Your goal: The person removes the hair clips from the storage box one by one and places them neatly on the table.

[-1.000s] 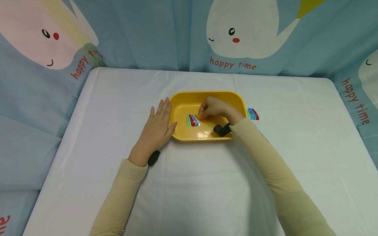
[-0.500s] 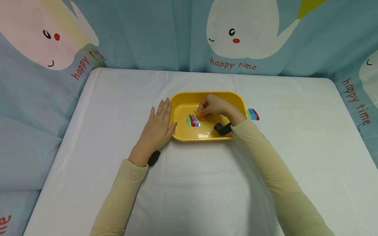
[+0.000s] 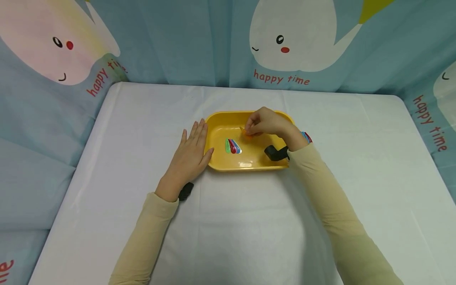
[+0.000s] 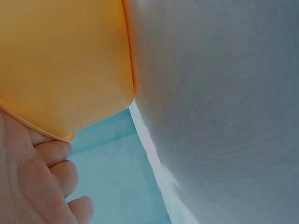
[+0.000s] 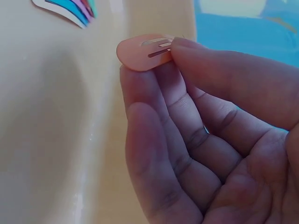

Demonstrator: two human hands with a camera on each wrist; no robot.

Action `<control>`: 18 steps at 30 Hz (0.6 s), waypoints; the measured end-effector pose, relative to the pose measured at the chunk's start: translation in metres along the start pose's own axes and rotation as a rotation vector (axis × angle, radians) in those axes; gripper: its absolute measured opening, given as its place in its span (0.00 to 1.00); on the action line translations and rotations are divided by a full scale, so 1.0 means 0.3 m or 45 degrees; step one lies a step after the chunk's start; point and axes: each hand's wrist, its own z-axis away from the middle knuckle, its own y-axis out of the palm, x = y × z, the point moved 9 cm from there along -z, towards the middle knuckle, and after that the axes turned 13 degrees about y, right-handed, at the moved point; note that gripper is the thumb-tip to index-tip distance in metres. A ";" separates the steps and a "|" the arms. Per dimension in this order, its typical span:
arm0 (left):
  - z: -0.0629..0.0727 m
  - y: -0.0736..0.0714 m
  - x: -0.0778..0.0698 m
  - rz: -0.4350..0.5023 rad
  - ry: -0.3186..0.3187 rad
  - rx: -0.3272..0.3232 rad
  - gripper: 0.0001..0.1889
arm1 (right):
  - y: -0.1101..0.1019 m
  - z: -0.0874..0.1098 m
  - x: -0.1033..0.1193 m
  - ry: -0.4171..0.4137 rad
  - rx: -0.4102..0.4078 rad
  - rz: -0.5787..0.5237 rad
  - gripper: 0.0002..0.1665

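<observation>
In the right wrist view, my right hand (image 5: 205,116) pinches an orange snap hair clip (image 5: 142,52) between thumb and fingertips. From the head view, that hand (image 3: 268,122) is over the right half of a yellow tray (image 3: 231,113). A fan of hair clips (image 3: 233,146), green, red and blue, lies on the tray floor, left of the pinched clip. My left hand (image 3: 187,156) lies along the tray's left side with fingers extended. In the left wrist view, its fingers (image 4: 53,151) are against the underside of the tray's rim (image 4: 37,128).
Blue and red hair clips (image 3: 306,137) lie on the white-covered table (image 3: 356,158) just outside the tray's right side, partly hidden by the right wrist. A blue curtain (image 3: 185,43) printed with whales surrounds the table's back and sides.
My right hand has lifted the orange hair clip away from beside the other clips and moved it right and toward the tray's back. My left hand has stayed put.
</observation>
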 end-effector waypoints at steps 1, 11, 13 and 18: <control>0.000 0.000 0.001 -0.001 -0.001 0.001 0.35 | -0.004 0.005 -0.002 -0.003 -0.004 -0.011 0.05; 0.000 -0.001 0.001 -0.007 -0.001 0.010 0.36 | -0.053 0.066 -0.032 -0.028 -0.064 -0.075 0.08; 0.000 0.000 0.002 -0.008 -0.004 0.009 0.36 | -0.060 0.075 -0.041 -0.031 -0.071 -0.092 0.07; 0.000 0.003 0.003 -0.008 -0.008 0.016 0.36 | -0.070 0.094 -0.062 -0.046 -0.070 -0.134 0.07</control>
